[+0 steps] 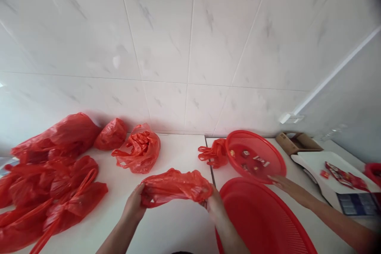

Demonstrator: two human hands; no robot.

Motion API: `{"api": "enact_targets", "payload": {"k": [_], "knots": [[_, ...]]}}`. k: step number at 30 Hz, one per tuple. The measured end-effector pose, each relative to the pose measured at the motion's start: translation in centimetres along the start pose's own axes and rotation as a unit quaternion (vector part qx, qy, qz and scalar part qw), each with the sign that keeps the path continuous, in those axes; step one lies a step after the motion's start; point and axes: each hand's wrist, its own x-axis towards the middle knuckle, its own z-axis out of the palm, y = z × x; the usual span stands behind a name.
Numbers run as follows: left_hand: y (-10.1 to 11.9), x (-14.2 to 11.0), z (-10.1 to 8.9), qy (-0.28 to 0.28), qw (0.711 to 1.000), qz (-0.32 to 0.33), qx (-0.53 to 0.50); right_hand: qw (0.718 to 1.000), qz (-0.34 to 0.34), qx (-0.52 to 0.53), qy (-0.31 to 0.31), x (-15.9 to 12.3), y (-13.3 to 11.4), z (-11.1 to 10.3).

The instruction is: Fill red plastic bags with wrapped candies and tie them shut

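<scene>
Between both hands [134,205] [214,205], crinkled red plastic bag [175,186], smooth white tabletop [169,228].

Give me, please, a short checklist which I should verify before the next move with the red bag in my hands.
1. Left hand on the red bag: ok, it grips one end.
2. Right hand on the bag: ok, it grips the other end.
3. Bag mouth fully open: cannot tell, crumpled folds hide it.
4. Other person's hand apart from yours: ok, it is at the far basket.
5. Small packets in that basket: ok, several lie inside.
6. White tray bare: not ok, red wrappers lie on it.
</scene>
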Motion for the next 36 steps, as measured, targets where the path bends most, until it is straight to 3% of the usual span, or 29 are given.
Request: {"api": "enact_targets", "payload": {"k": [3,6,7,11,13,17,22,25,29,33,36], "knots": [[0.8,-0.5,0.6,-0.039,0.999,-0.004,0.018,0.986,-0.076,-0.140,0.037,-0.7,1.2,-0.1],[1.1,-2.2,1.6,-0.114,0.992,-0.013,0.052,0.932,-0.201,-0.295,0.068,-1.2,2.1,0.4],[1.1,-2.9,2.1,-0.135,0.989,-0.025,0.060,0.924,-0.207,-0.316,0.053,-1.1,2.3,0.6],[1.5,-4.7,3.3,-0.142,0.982,-0.111,0.058,0.975,-0.045,-0.210,-0.048,0.3,3.2,0.5],[2.1,-4.6,3.1,-0.129,0.981,-0.129,0.060,0.984,0.005,-0.169,-0.056,1.2,3.4,-0.6],[3.2,-3.1,1.6,-0.131,0.980,-0.074,0.127,0.990,0.024,-0.139,-0.019,1.7,2.8,-3.8],[2.5,-2.7,1.6,-0.199,0.963,-0.057,0.172,0.983,0.007,-0.182,0.033,2.3,0.9,-8.2],[2.1,-3.1,2.6,-0.215,0.960,-0.048,0.174,0.956,-0.041,-0.260,0.132,4.3,-0.7,-11.4],[2.3,-3.6,3.3,-0.202,0.961,-0.041,0.185,0.890,-0.114,-0.382,0.220,7.3,-2.6,-15.3],[2.4,-3.6,2.8,-0.184,0.964,-0.053,0.184,0.844,-0.130,-0.478,0.208,8.4,-2.8,-16.7],[2.1,-3.3,2.2,-0.178,0.965,-0.066,0.181,0.822,-0.137,-0.526,0.170,8.2,-2.0,-15.6]]}}
